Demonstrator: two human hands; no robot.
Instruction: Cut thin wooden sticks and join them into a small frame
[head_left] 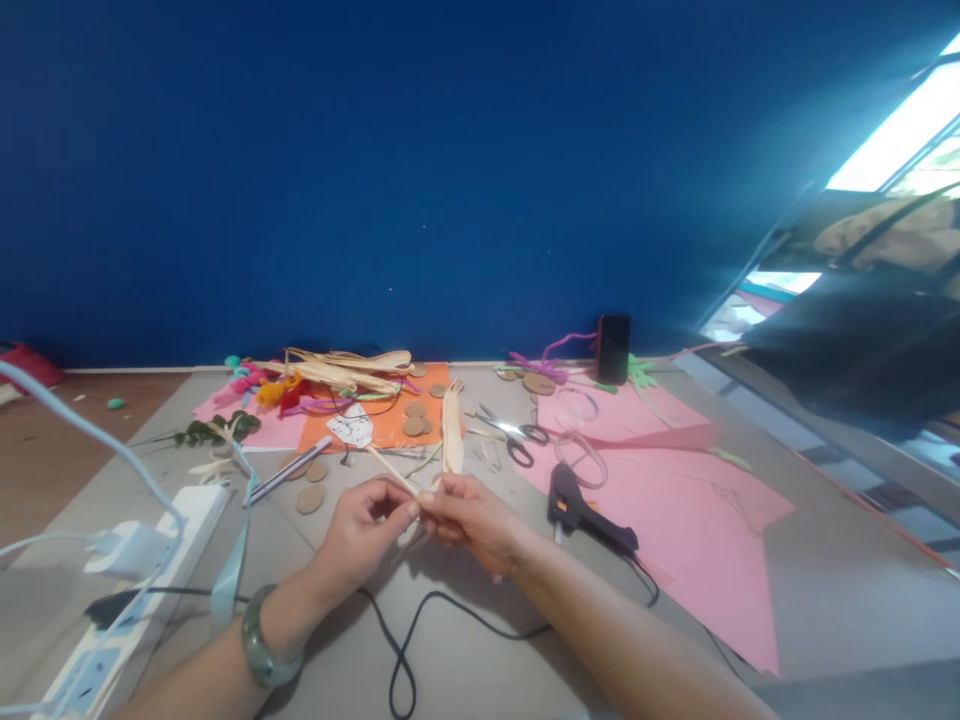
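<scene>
My left hand [366, 530] and my right hand [469, 520] meet above the grey mat, both closed in a pinch. My right hand holds a pale dried leaf strip [451, 432] that stands up and away from me. My left hand pinches a thin pale stick [390, 470] that slants up-left towards a small white paper tag [350, 427]. A green bangle [262, 640] circles my left wrist.
A black glue gun [581, 510] with its cord [420, 630] lies right of my hands on pink paper [675, 500]. Scissors [517, 435], brown card discs [309, 498], orange paper [390, 420], more dried strips [345, 370], a phone [613, 347] and a white power strip [142, 580] surround them.
</scene>
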